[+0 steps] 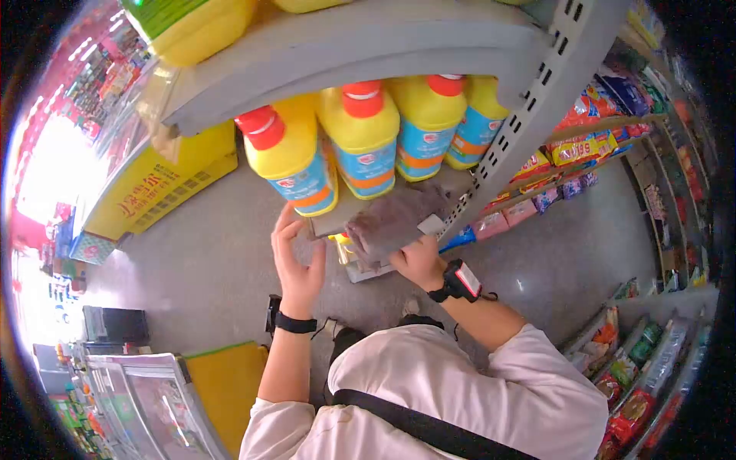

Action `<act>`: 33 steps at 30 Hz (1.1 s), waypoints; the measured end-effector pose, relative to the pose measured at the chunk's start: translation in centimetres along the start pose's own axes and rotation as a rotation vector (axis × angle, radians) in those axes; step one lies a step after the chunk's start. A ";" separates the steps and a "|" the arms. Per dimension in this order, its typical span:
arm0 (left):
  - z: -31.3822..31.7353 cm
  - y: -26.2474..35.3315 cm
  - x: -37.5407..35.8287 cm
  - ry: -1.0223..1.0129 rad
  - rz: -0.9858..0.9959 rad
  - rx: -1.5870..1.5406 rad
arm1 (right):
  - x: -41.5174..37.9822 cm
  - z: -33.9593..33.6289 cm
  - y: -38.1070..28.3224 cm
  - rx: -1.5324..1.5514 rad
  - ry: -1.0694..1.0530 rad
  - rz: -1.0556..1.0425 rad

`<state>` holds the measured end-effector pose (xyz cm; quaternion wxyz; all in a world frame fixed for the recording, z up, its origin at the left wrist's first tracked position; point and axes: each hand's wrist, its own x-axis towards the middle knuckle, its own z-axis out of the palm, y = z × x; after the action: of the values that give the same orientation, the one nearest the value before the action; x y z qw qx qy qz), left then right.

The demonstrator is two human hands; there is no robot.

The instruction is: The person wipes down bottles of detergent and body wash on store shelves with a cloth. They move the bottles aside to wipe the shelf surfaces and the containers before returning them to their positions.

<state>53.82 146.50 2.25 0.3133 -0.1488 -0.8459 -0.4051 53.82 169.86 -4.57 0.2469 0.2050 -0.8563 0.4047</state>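
Observation:
My right hand (422,261) is closed on a crumpled grey cloth (395,222), which lies bunched over the front of the shelf (337,221). My left hand (297,262) is raised at the shelf's left end, thumb and fingers apart and nothing between them. Its fingertips are right by the base of the leftmost yellow bottle (295,165), which has a red cap and a blue-and-orange label. Beside that one, more matching bottles (364,146) stand upright in a row. The cloth sits in front of the row, below the bottles on the right.
Above the bottles runs a grey upper shelf (353,50) carrying more yellow containers. A slotted metal post (521,107) rises at the right, with packaged goods (583,149) on shelves beyond. A yellow printed box (165,188) stands left, and a yellow-topped unit (226,391) is at lower left.

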 end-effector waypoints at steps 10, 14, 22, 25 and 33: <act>-1.4 -0.8 1.4 -0.164 0.157 -0.180 | -3.8 1.2 -6.5 0.732 0.088 0.418; -4.5 -3.4 2.7 -0.321 0.223 -0.224 | -9.6 6.1 -3.5 0.018 -0.179 0.423; -12.5 -16.6 -4.5 -0.614 -0.415 -0.923 | 5.1 18.7 -22.0 1.098 0.146 0.485; -16.5 -21.1 -7.0 -0.394 -0.819 -0.951 | 6.2 24.9 -20.6 1.007 0.019 0.565; -23.2 -32.1 -9.6 -0.051 -0.931 -0.727 | 16.1 37.8 -22.3 1.974 -0.302 0.921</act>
<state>54.39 108.36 -12.01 0.0112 0.1306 -0.6365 -0.7601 43.65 124.28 -2.67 -0.3077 0.0203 -0.1715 0.9357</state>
